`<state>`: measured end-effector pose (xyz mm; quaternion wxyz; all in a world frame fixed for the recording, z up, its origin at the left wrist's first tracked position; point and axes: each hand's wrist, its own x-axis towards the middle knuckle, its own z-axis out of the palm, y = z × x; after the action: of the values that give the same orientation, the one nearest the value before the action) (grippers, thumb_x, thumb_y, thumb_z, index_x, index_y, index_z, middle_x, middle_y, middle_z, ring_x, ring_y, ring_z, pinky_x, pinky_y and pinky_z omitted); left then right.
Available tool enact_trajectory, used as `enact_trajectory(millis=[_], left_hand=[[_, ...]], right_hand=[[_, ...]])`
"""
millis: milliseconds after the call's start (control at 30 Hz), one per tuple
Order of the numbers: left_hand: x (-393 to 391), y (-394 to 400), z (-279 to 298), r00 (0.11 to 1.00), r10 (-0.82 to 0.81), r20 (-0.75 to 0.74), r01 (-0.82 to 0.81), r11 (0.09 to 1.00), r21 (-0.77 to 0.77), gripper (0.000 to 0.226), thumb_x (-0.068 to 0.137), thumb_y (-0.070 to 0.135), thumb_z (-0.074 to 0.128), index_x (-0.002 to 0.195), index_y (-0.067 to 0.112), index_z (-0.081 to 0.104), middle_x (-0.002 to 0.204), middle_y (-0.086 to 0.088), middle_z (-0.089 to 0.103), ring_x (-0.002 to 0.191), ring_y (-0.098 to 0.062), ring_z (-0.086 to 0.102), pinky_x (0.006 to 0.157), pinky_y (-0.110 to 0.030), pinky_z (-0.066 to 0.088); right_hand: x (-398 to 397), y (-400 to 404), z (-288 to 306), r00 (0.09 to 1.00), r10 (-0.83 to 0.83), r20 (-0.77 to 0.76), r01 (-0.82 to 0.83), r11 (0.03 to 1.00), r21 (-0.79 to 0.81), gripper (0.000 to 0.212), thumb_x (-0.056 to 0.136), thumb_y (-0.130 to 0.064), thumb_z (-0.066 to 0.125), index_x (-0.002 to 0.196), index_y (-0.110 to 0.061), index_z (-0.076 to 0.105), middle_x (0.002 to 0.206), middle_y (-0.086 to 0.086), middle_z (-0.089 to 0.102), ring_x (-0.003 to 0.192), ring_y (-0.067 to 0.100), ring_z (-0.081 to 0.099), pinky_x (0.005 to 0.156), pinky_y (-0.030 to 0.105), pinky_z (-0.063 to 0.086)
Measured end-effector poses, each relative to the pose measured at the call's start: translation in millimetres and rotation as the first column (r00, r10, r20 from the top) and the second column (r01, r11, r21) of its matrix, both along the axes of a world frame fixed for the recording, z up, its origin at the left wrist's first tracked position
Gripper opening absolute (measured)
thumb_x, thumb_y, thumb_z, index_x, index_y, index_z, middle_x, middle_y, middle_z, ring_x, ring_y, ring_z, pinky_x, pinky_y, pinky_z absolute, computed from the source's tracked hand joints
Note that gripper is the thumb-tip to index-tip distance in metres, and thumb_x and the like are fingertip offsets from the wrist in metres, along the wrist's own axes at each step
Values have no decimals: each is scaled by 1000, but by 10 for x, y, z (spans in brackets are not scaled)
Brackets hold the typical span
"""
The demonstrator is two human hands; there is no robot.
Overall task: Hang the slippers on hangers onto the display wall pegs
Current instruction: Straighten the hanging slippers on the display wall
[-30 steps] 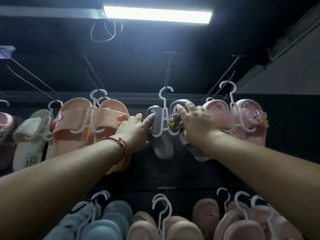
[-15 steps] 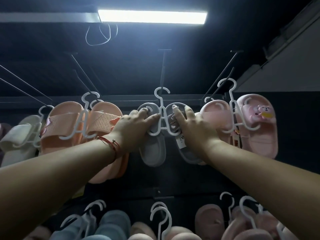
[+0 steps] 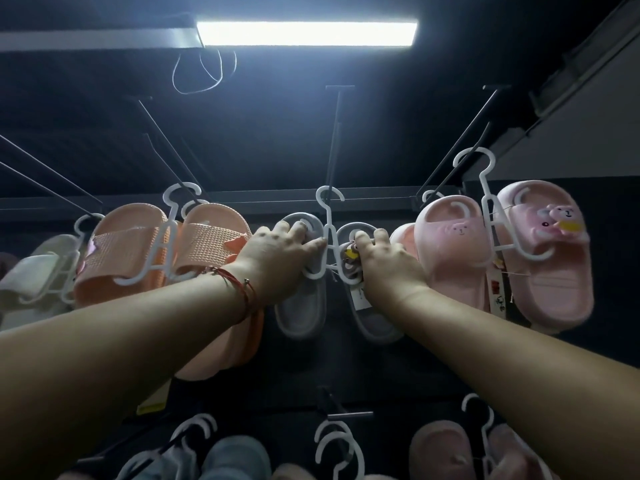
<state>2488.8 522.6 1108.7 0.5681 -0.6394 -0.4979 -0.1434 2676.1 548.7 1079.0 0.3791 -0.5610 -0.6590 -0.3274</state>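
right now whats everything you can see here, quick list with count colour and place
grey slippers: one pair, grey, centre of the top row, on a white hanger
orange slippers: one pair, orange, left of centre
pink slippers: one pair, pink with cartoon faces, right
cream slipper: at least one, far left edge
pegs: several, dark, sticking out above the top row
lower row slippers: several, blue-grey and pink, bottom edge
ceiling light: one, white, top
left hand: grip on the left grey slipper, red bracelet at the wrist
right hand: grip on the right grey slipper
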Motion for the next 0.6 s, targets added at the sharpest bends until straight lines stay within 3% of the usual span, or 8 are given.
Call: enact_trajectory(millis=[300,600], left_hand=[[89,374,-10,994,72,87,-65,994,-85,70,97,30,52,158,33,19,157,-10,26,136,-33,38,100,-47,42],[11,732,-1,977,104,185,-56,967,-250,71,102,24,50,160,38,12,156,-9,27,132,-36,42,101,-44,44]], right_hand=[[-94,389,9,998,7,-70,-10,999,-45,63,95,-3,48,151,-23,25,147,14,30,124,38,50,91,42,49],[-189,735,-44,996,31,-81,-38,996,-76,80,92,1,55,157,-21,12,150,15,22,123,37,47,87,40,52]])
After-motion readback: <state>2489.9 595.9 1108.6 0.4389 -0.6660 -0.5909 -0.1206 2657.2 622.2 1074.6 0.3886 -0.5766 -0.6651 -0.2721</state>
